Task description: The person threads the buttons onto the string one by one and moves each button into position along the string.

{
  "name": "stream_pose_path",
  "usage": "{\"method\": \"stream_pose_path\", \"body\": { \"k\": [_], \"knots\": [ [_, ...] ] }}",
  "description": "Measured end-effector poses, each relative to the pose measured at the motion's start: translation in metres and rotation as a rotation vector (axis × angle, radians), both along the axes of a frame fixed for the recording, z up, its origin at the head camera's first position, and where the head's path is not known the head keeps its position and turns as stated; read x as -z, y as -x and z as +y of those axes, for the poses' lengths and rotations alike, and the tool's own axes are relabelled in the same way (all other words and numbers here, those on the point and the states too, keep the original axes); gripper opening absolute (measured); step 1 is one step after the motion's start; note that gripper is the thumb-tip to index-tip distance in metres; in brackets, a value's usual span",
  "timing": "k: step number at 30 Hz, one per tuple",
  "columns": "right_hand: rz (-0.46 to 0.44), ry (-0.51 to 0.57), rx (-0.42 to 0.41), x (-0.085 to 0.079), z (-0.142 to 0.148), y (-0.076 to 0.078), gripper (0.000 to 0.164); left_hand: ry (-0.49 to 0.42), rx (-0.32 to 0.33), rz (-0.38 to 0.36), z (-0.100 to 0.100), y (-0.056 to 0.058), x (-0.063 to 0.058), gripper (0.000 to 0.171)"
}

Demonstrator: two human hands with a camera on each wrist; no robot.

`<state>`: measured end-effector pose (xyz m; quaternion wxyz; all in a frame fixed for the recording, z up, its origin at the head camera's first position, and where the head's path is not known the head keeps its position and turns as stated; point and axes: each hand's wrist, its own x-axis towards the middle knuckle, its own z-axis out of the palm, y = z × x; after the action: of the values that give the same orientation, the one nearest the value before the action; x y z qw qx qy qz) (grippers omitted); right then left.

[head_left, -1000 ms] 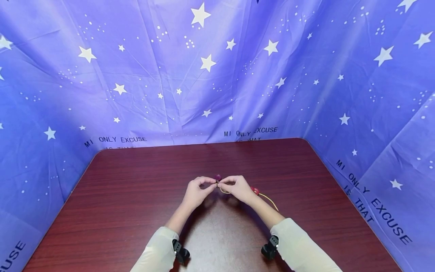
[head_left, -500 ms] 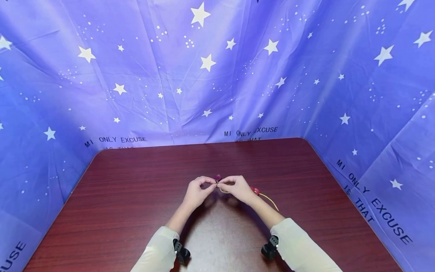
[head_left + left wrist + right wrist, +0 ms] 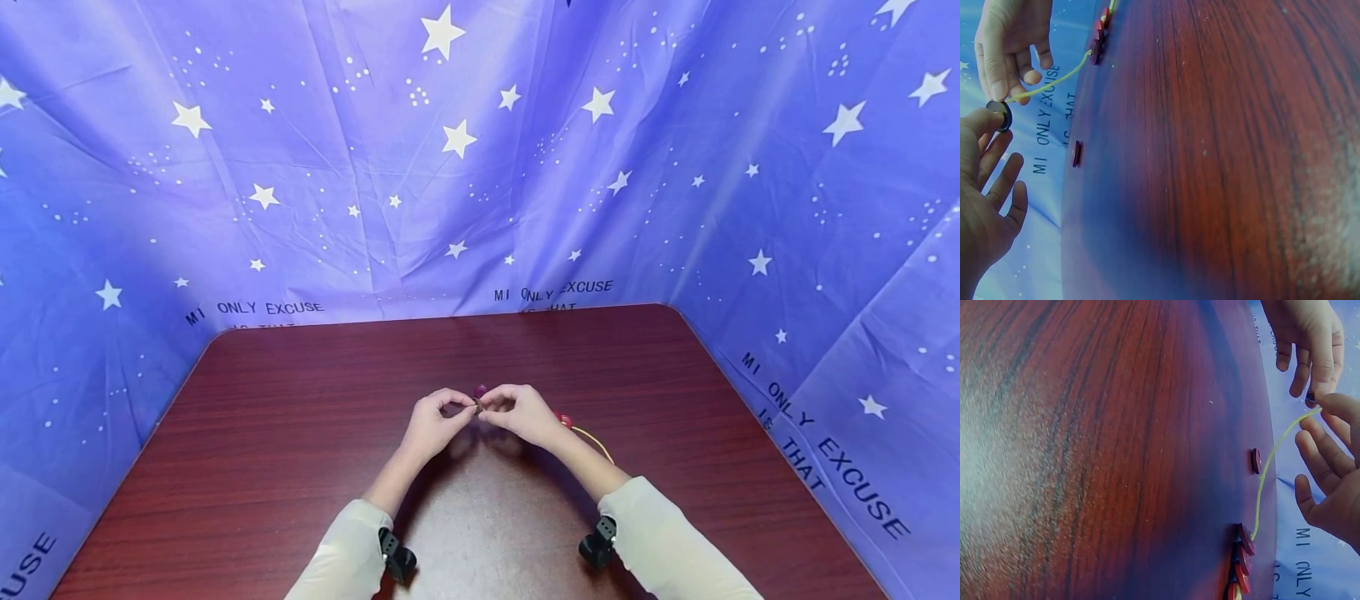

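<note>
Between thumb and fingers my left hand (image 3: 433, 427) pinches a dark round button (image 3: 1004, 117), seen at an angle in the left wrist view. My right hand (image 3: 527, 417) faces it, thumb and forefinger pinching a yellow cord (image 3: 1262, 481) close to that button. Whether the cord passes through a hole is hidden by the fingertips. From the right hand the cord runs down to several red buttons (image 3: 1244, 557) threaded in a row. Just beyond both hands, a single purplish-red button (image 3: 481, 390) lies loose on the table.
The dark red wood-grain table (image 3: 300, 467) has rounded far corners. Around it hangs a blue-purple curtain (image 3: 420, 183) printed with white stars and lettering. Yellow cord also trails out past the red buttons, beside my right forearm.
My right fingertips have lifted slightly, and the dark button shows more between the hands. The cord loop below the right fingers is out of sight. The left hand stays nearly still.
</note>
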<state>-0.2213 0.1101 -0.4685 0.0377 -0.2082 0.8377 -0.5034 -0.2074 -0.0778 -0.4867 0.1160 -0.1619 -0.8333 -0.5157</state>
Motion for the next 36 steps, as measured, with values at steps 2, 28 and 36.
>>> {"method": "stream_pose_path", "body": {
  "k": [2,28,36],
  "knots": [
    [0.026,-0.016,-0.016,-0.001,0.000,0.000,0.020,0.014,-0.001,0.008,0.000,0.000,-0.001,0.009],
    [0.071,-0.128,-0.138,-0.009,0.004,0.003,0.025,0.047,0.077,-0.066,-0.006,-0.001,-0.002,0.007],
    [0.104,-0.108,-0.166,-0.009,0.011,0.002,0.025,0.067,0.060,-0.077,-0.012,0.000,-0.001,0.006]
  ]
}}
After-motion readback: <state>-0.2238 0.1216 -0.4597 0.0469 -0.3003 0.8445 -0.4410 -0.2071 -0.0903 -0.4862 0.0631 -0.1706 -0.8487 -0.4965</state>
